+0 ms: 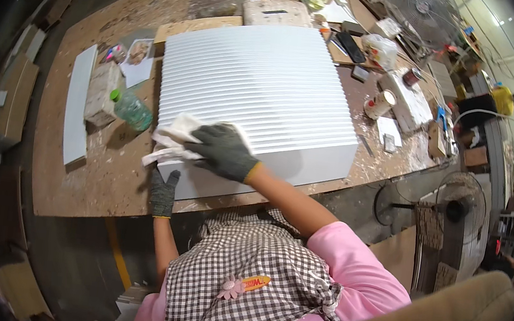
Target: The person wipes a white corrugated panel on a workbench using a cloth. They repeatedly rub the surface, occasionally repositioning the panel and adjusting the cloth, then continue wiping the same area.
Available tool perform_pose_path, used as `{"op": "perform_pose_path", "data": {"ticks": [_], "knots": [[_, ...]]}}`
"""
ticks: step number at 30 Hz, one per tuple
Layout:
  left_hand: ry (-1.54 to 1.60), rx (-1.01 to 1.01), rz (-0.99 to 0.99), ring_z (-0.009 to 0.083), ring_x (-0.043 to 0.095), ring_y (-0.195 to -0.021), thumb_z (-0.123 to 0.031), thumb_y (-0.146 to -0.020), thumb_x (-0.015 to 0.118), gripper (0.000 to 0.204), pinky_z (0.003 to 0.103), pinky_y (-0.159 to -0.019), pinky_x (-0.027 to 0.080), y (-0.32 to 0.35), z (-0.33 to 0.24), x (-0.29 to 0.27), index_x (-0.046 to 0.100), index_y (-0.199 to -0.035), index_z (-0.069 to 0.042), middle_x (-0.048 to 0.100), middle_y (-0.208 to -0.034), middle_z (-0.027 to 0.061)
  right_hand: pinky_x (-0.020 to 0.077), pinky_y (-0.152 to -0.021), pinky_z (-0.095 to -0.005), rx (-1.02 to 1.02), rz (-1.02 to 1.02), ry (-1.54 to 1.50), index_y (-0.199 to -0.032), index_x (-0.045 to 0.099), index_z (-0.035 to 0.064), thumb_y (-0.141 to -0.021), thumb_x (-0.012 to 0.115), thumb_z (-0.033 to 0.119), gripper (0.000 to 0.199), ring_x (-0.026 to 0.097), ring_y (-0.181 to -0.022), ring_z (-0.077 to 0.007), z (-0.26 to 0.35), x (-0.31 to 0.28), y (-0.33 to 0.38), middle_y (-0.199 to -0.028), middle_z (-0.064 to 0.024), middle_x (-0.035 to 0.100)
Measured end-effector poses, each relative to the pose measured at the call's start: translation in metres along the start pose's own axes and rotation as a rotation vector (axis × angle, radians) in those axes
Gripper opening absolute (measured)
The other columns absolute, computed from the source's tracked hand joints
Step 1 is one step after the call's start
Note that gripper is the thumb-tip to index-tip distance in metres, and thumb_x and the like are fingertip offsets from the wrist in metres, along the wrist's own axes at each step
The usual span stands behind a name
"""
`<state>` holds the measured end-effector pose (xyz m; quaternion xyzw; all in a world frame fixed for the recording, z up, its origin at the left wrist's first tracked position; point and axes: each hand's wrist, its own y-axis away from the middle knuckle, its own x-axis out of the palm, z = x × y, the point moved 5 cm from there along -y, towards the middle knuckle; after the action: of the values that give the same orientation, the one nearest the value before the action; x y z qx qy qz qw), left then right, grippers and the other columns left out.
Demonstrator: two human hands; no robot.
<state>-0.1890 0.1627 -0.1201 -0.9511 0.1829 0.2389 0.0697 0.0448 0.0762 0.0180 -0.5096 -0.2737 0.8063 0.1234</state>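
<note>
A large white ridged panel (pixel 253 84) with a smooth front face lies on the work table. My right hand (pixel 223 150), in a dark grey knit glove, presses a crumpled white cloth (pixel 178 131) onto the panel's near left part. Its fingers bear down on the cloth, which hangs partly over the corner. Lower down, my left hand (pixel 163 193), gloved alike, rests at the panel's near left corner. Its thumb stands apart from the fingers, whose tips are partly hidden beside the corner.
Left of the panel, a green-capped bottle (pixel 132 111) stands near a paint-marked block (pixel 104 93) and a long white strip (pixel 78 105). On the right lie a phone (pixel 350 47), a can (pixel 379 104) and a stained block (pixel 406 101). A fan (pixel 454 211) stands beyond the table (pixel 94 196).
</note>
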Motion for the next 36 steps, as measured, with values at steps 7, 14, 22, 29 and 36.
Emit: {"op": "perform_pose_path", "data": {"ticks": [7,14,22,29,36], "knots": [[0.070,0.055,0.052,0.0300,0.048,-0.138,-0.021,-0.093,0.075,0.075,0.038,-0.116,0.036,-0.015,-0.027,0.008,0.037,-0.152,0.006,0.050,-0.150,0.0216,0.0542,-0.086,-0.0432,0.738,-0.188,0.035,-0.118,0.069,0.0142,-0.094,0.069,0.028,0.028,0.068,-0.092,-0.0309,-0.186,-0.184,0.187,-0.103,-0.0125,0.071],[0.071,0.032,-0.091,0.0307,0.046,-0.143,-0.012,-0.100,0.066,0.071,0.041,-0.117,0.039,-0.040,-0.058,0.008,0.029,-0.159,0.000,0.041,-0.159,0.0213,0.0548,-0.075,-0.0454,1.071,-0.384,0.320,-0.099,0.073,0.0112,-0.099,0.063,0.036,0.027,0.069,-0.081,-0.0358,-0.184,-0.233,0.212,-0.089,-0.0138,0.072],[-0.109,-0.009,-0.077,0.0342,0.056,-0.133,-0.030,-0.103,0.060,0.063,0.042,-0.109,0.044,-0.051,-0.064,0.013,0.036,-0.158,-0.010,0.056,-0.146,0.0234,0.0385,-0.111,-0.0500,0.684,-0.146,0.612,-0.124,0.068,0.0126,-0.093,0.069,0.041,0.042,0.059,-0.124,-0.0323,-0.152,-0.162,0.208,-0.131,-0.0136,0.065],[-0.073,0.063,-0.135,0.0356,0.060,-0.127,-0.029,-0.104,0.058,0.060,0.041,-0.105,0.046,-0.048,-0.046,0.004,0.038,-0.157,-0.009,0.059,-0.143,0.0232,0.0522,-0.090,-0.0372,1.178,-0.668,0.109,-0.130,0.065,0.0030,-0.106,0.056,0.026,0.035,0.069,-0.100,-0.0272,-0.173,-0.189,0.268,-0.110,-0.0145,0.073],[0.035,-0.035,-0.053,0.0296,0.051,-0.135,-0.028,-0.106,0.054,0.055,0.038,-0.113,0.038,-0.045,-0.070,0.014,0.040,-0.156,-0.007,0.052,-0.151,0.0167,0.0389,-0.113,-0.0446,1.178,-0.727,0.249,-0.143,0.054,0.0036,-0.107,0.051,0.024,0.042,0.052,-0.132,-0.0390,-0.141,-0.144,0.305,-0.140,-0.0233,0.057]]}}
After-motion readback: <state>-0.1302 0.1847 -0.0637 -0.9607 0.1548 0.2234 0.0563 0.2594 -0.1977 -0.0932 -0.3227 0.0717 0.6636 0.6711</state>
